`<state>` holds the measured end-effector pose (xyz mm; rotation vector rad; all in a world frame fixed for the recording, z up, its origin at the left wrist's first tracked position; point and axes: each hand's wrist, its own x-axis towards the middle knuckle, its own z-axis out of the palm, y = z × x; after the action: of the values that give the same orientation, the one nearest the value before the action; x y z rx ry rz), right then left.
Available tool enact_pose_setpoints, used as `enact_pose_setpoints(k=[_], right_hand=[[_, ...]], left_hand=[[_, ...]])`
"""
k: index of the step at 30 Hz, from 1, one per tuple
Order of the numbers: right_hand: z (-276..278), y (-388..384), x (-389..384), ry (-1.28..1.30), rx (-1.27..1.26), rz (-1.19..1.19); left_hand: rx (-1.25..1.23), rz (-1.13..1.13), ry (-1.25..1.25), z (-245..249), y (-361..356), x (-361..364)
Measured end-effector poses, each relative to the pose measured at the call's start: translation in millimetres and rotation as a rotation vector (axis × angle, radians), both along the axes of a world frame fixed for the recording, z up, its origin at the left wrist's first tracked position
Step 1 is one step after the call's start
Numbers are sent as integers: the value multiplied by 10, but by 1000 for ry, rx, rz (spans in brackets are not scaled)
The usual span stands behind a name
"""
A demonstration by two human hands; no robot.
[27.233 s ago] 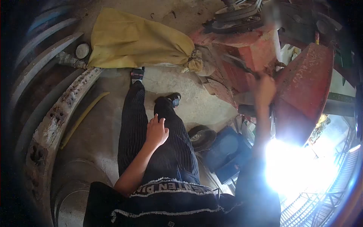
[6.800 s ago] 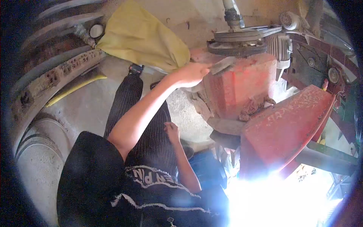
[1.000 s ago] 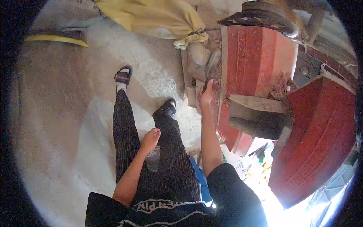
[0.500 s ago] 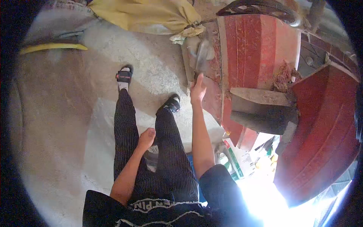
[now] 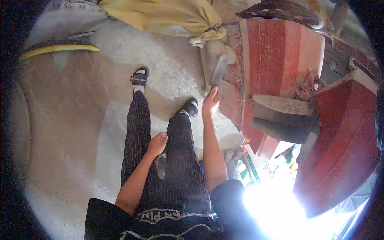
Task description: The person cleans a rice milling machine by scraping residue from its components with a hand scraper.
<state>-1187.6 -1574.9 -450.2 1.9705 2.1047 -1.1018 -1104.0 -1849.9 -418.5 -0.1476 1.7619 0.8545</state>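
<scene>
My right hand (image 5: 210, 105) is closed around the handle of a knife (image 5: 219, 70) with a broad, greyish blade. The blade points up and slightly right, over a pale object (image 5: 229, 53) beside the red machine (image 5: 272, 60). My left hand (image 5: 158, 144) is closed in front of my left thigh, near the gap between my legs. Whatever its curled fingers may hold is hidden.
A yellow sack (image 5: 160, 16) with a tied end lies at the top. A yellow curved strip (image 5: 60, 48) rests on the concrete floor (image 5: 68, 120) at left. Printed bags (image 5: 256, 164) stand at lower right, near a second red panel (image 5: 340, 140).
The view has shifted slightly, moving the floor and machine rightward. My right hand has lowered a little relative to the machine, and the knife blade shows more clearly.
</scene>
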Motion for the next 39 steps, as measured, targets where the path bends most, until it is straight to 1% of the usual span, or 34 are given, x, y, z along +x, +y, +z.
enact_pose_setpoints(k=[1, 2, 4, 6, 8, 9, 10, 11, 12, 14, 15, 17, 18, 20, 21, 23, 24, 26, 27, 29, 30, 31, 32, 33, 37, 38, 39], right_hand=[[-110, 95, -52, 13, 89, 68], [-123, 211, -215, 7, 86, 64], [-23, 383, -517, -44, 92, 271], [-41, 339, -417, -78, 120, 285], [-39, 267, -251, -98, 154, 296], [7, 186, -86, -61, 193, 290], [33, 122, -5, -22, 231, 287], [27, 154, 31, 74, 259, 338], [-40, 252, 7, 75, 254, 335], [-139, 465, -171, -266, 262, 569], [-122, 533, -289, -277, 254, 569], [-44, 666, -568, -362, 257, 588], [-37, 646, -483, -361, 259, 586], [-46, 562, -149, -321, 388, 600], [30, 515, -55, -316, 391, 601], [149, 434, 88, -113, 462, 577], [128, 477, 73, -116, 458, 578], [161, 619, -160, -421, 375, 663], [209, 643, -331, -414, 413, 731], [174, 658, -411, -432, 400, 753], [181, 650, -456, -439, 391, 771], [220, 611, -399, -437, 394, 768], [281, 539, -257, -508, 346, 709], [328, 485, -133, -584, 294, 645], [352, 546, 102, -617, 329, 607], [341, 607, -14, -605, 355, 693], [355, 651, -118, -586, 381, 782]], left_hand=[[27, -9, 62, -26, -19, -11], [56, -20, 120, -62, -33, -5], [56, -61, 131, -197, -86, 22], [65, -104, 159, -274, -145, 51], [30, -196, 147, -257, -228, 90], [30, -199, 152, -231, -258, 97], [17, -196, 88, -197, -265, 94], [3, -192, 22, -183, -273, 79], [-1, -194, 21, -222, -286, 63], [-27, -265, 131, -329, -329, 119], [-30, -268, 118, -301, -324, 96], [36, -120, 122, -238, -255, -54], [38, -121, 124, -223, -256, -47], [-2, -97, 75, -220, -280, 1], [-2, -94, 80, -197, -259, -29], [-74, -245, 74, -100, -206, -85], [-76, -245, 69, -81, -204, -124], [-60, -172, 23, -97, -169, -173], [-61, -173, 12, -127, -184, -109], [-31, -95, 119, -201, -198, -37], [-28, -97, 121, -208, -202, -10], [-56, -155, 84, -177, -205, -8], [-87, -213, 47, -167, -213, -15], [-84, -219, 47, -170, -221, -22], [-60, -148, 51, -239, -200, -3], [-45, -112, 67, -257, -195, -17], [-26, -161, 115, -255, -199, -30]])
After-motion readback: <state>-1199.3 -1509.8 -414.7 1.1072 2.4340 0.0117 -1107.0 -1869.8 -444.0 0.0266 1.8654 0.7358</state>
